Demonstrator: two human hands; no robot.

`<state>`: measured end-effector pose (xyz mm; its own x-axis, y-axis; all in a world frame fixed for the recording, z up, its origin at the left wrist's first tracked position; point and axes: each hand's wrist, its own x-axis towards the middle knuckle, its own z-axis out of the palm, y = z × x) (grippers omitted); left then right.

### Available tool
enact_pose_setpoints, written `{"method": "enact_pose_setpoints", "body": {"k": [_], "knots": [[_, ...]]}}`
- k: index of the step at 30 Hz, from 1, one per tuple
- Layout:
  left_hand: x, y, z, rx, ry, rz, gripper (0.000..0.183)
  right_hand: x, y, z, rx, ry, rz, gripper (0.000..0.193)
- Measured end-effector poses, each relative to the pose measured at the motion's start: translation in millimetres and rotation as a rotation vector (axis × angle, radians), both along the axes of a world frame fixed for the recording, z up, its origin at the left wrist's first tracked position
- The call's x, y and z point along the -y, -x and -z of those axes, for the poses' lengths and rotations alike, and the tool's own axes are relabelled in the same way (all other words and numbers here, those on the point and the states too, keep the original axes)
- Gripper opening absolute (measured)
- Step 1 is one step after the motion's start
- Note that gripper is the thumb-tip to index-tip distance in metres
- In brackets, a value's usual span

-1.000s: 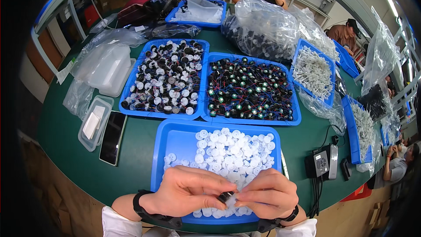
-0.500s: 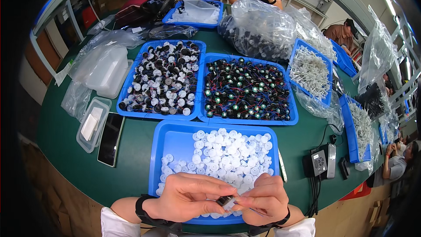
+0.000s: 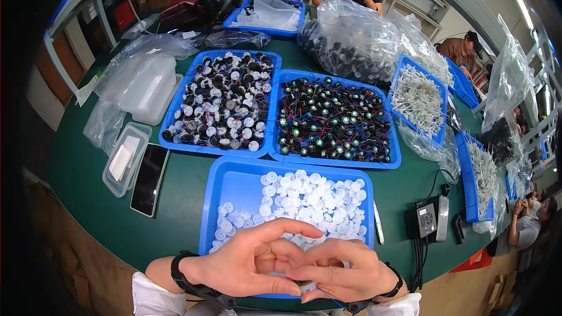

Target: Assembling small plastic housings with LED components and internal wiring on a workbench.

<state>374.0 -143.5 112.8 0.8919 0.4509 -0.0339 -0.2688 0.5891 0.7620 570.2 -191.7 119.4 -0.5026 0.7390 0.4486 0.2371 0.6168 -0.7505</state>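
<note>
My left hand (image 3: 252, 260) and my right hand (image 3: 348, 266) meet above the front edge of the near blue tray (image 3: 225, 175). Between their fingertips is a small wired part (image 3: 308, 286), mostly hidden; a pale bit of it and thin wires (image 3: 331, 296) show below the right fingers. The right fingers are pinched on it. My left thumb lies against it, with the left index finger arched away above. Many translucent white round plastic pieces (image 3: 310, 199) fill much of the near tray, its upper left corner showing bare blue.
Behind stand a tray of black-and-white wired parts (image 3: 225, 102) and one of black wired parts (image 3: 333, 120). A phone (image 3: 150, 180) and clear box (image 3: 124, 161) lie left; a black power adapter (image 3: 424, 219) and trays of white pieces (image 3: 418, 96) right. Co-workers sit beyond.
Both hands have dropped slightly toward me. The left index finger has lifted off the small wired part, which was plainly visible as black and white and is now mostly covered. The view has shifted slightly.
</note>
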Motion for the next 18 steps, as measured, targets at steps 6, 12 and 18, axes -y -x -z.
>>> {"method": "enact_pose_setpoints", "body": {"k": [6, 12, 18], "knots": [[-1, 1, 2, -0.012, -0.016, 0.007, 0.062, 0, 4, 2, -0.097, -0.037, 0.009, 0.035], [10, -1, 9, 0.085, -0.068, -0.183, 0.054, 6, 12, 13, -0.246, 0.021, 0.069, 0.035], [19, -1, 14, 0.13, -0.149, -0.259, 0.043, 12, 18, 14, -0.287, 0.011, 0.12, 0.034]]}}
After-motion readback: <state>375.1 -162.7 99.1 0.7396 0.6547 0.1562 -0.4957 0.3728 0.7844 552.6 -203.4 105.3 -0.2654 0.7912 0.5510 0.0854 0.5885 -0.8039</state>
